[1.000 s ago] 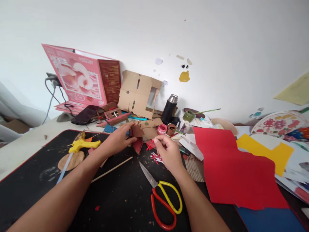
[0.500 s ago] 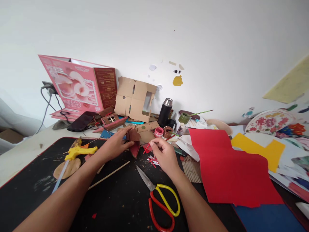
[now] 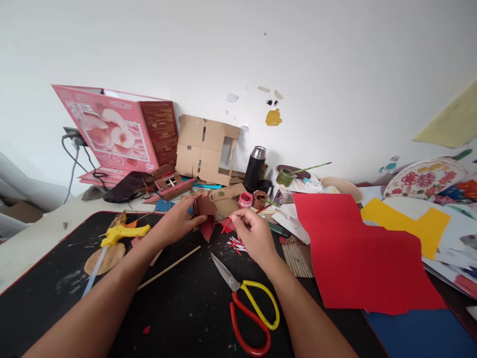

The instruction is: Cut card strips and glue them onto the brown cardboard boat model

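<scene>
My left hand (image 3: 179, 220) is closed around the side of a small reddish-brown boat-shaped model (image 3: 207, 224), thumb on the near side. Its pointed end faces me, and part of it is hidden behind my fingers. Just to the right, my right hand (image 3: 253, 233) pinches a thin red strip (image 3: 225, 225) between thumb and fingertips, a small gap away from the model. Beneath that hand lies a little pile of red and white strips (image 3: 237, 244). Nearer to me, scissors (image 3: 234, 284) with one yellow and one red handle rest on the black mat (image 3: 179, 318), blades slightly apart.
A yellow glue gun (image 3: 122, 232) lies on a round wooden piece at left, near a thin stick (image 3: 169, 267). Paint jars (image 3: 245, 200), a black thermos (image 3: 255, 169) and cardboard (image 3: 204, 149) stand behind. Red sheet (image 3: 372, 268) covers the right side; a pink box (image 3: 115, 134) leans back left.
Both hands keep almost the same pose, with the model and red strip still held. The whole view has shifted slightly.
</scene>
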### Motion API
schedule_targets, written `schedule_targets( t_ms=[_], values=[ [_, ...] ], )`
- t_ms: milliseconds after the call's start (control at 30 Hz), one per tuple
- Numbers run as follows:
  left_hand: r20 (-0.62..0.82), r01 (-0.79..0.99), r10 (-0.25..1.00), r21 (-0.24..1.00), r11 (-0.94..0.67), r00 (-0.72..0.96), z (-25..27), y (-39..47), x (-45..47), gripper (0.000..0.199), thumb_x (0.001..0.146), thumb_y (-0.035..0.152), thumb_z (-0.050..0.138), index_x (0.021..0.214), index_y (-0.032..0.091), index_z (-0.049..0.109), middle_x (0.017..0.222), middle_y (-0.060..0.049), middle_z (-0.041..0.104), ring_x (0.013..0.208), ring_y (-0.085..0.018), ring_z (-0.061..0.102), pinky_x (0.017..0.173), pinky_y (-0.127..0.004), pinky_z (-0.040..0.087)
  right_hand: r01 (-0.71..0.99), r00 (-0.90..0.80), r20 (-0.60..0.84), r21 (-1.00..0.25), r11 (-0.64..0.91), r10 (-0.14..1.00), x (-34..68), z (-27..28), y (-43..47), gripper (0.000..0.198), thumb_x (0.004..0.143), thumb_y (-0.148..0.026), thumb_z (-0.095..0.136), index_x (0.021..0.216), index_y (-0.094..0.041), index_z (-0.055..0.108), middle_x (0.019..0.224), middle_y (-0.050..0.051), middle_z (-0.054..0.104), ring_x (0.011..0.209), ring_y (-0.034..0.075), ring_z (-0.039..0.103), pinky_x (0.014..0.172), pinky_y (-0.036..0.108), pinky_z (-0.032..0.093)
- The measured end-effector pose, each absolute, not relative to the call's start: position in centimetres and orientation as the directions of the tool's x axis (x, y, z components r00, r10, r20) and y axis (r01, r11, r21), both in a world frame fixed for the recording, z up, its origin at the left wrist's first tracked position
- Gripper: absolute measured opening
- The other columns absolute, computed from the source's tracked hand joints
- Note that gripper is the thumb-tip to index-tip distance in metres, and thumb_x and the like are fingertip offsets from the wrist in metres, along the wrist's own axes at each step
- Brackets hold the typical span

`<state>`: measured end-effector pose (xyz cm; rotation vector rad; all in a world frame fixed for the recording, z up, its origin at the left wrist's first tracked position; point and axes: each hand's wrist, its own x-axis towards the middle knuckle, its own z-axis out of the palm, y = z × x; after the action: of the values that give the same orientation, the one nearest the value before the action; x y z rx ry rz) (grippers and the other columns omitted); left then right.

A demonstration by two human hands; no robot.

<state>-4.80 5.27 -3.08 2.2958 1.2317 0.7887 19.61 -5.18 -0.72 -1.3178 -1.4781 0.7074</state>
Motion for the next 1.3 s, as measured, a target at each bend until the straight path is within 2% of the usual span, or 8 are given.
schedule_targets(
  t_ms=[267,433,633,833,1033,1300],
  values=[
    [0.228,0.627,0.879,0.628,-0.461,0.418,-1.9,4.8,-4.4,0.078,0.086,0.059,0.065,0.151,0.016,0.058,0.161,-0.017,0.060,0.150,-0.036,0.055,0.129,-0.052,0.038,0.346,0.098,0.301,-0.904,0.251,0.949,20.2,-0.7,-4.9,0.026,0.099,-0.046,0.061,0.092,-0.022,0.071,0.060,-0.004,0.056,0.055,0.016,0.051,0.056,0.028,0.039],
    [0.153,0.614,0.916,0.699,-0.366,0.372,-0.6,4.2,-4.5,0.084,0.084,0.070,0.070,0.151,0.021,0.060,0.155,-0.013,0.067,0.141,-0.037,0.064,0.121,-0.050,0.049,0.349,0.101,0.309,-0.901,0.258,0.946,20.5,-0.7,-4.7,0.024,0.099,-0.043,0.060,0.093,-0.023,0.071,0.063,-0.003,0.060,0.058,0.017,0.055,0.058,0.028,0.041],
    [0.189,0.553,0.911,0.743,-0.377,0.366,0.0,3.5,-4.4,0.087,0.084,0.076,0.071,0.153,0.024,0.059,0.155,-0.013,0.066,0.130,-0.036,0.070,0.114,-0.052,0.054,0.380,0.075,0.320,-0.885,0.269,0.945,20.2,-0.5,-5.0,0.023,0.099,-0.042,0.062,0.092,-0.023,0.072,0.073,-0.001,0.069,0.066,0.018,0.061,0.063,0.029,0.044],
    [0.216,0.532,0.878,0.725,-0.437,0.427,0.0,3.2,-4.1,0.095,0.084,0.082,0.068,0.157,0.022,0.056,0.149,-0.014,0.070,0.131,-0.037,0.069,0.116,-0.052,0.053,0.333,0.090,0.299,-0.908,0.254,0.950,20.2,-0.4,-5.0,0.024,0.100,-0.044,0.061,0.092,-0.023,0.070,0.064,-0.003,0.060,0.058,0.017,0.055,0.058,0.029,0.042],
    [0.252,0.484,0.820,0.704,-0.520,0.513,0.0,2.7,-4.0,0.090,0.086,0.079,0.071,0.157,0.026,0.056,0.163,-0.012,0.059,0.145,-0.036,0.059,0.125,-0.053,0.043,0.341,0.064,0.283,-0.908,0.246,0.957,19.7,-0.2,-5.3,0.026,0.100,-0.045,0.060,0.091,-0.023,0.070,0.063,-0.004,0.057,0.056,0.016,0.051,0.056,0.028,0.039],
    [0.220,0.440,0.814,0.751,-0.493,0.537,0.0,2.4,-4.0,0.087,0.087,0.075,0.073,0.158,0.028,0.055,0.160,-0.011,0.062,0.142,-0.035,0.061,0.124,-0.053,0.045,0.426,0.054,0.322,-0.864,0.269,0.945,19.8,-0.1,-5.4,0.025,0.102,-0.042,0.060,0.092,-0.022,0.071,0.062,-0.004,0.058,0.056,0.016,0.053,0.058,0.029,0.040]
  ],
)
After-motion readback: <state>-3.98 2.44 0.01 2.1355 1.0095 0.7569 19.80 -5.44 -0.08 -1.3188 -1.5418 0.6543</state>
